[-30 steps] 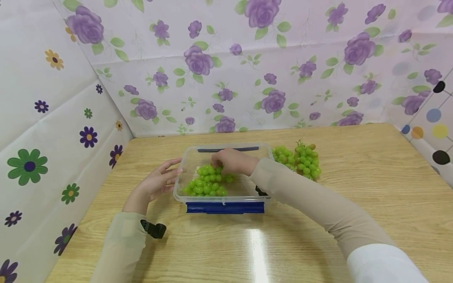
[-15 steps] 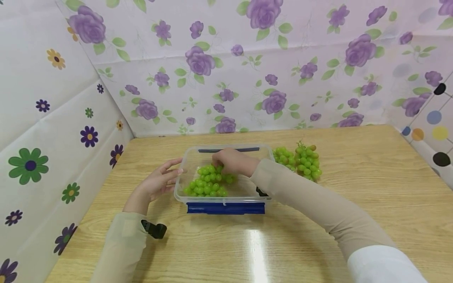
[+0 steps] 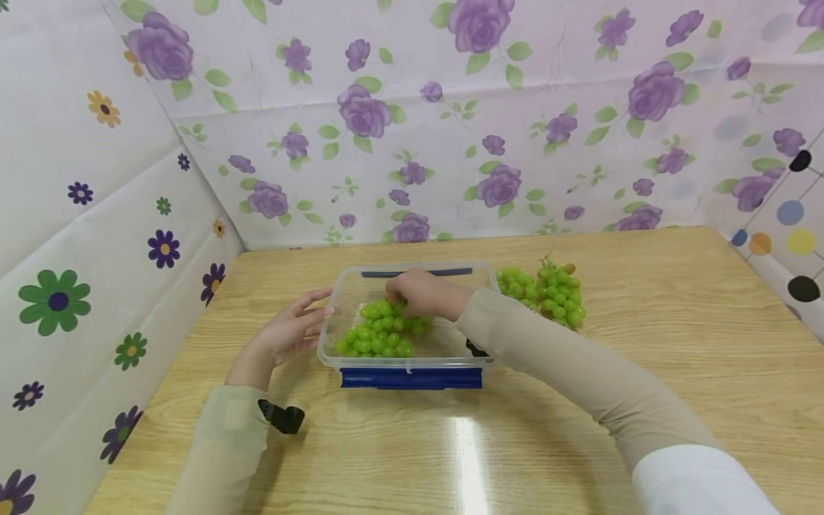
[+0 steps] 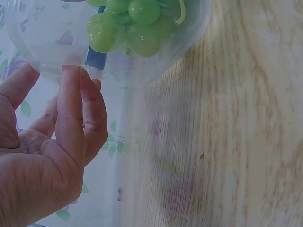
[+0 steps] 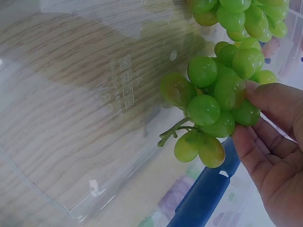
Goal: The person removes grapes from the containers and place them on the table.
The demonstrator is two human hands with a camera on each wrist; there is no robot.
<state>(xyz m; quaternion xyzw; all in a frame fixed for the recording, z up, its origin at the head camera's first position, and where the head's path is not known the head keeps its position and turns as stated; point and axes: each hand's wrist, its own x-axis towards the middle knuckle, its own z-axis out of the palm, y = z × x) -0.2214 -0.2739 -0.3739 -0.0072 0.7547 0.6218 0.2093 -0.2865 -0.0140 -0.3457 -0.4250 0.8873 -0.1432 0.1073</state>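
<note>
A clear plastic food container (image 3: 412, 363) with blue latches sits on the wooden table, holding bunches of green grapes (image 3: 373, 342). My right hand (image 3: 428, 292) reaches inside it, and in the right wrist view the thumb and fingers pinch a bunch of grapes (image 5: 213, 106) whose short stem points away from the hand. Another bunch (image 5: 246, 19) lies beside the held one. At the container's left end, my left hand (image 3: 290, 332) has its fingers spread, the fingertips (image 4: 71, 73) against the outside wall close to the rim.
Two more grape bunches, one (image 3: 516, 285) close against the container's right end and one (image 3: 558, 295) beside it, lie on the table (image 3: 669, 322). Patterned cloth walls (image 3: 412, 172) stand behind the table and along both sides.
</note>
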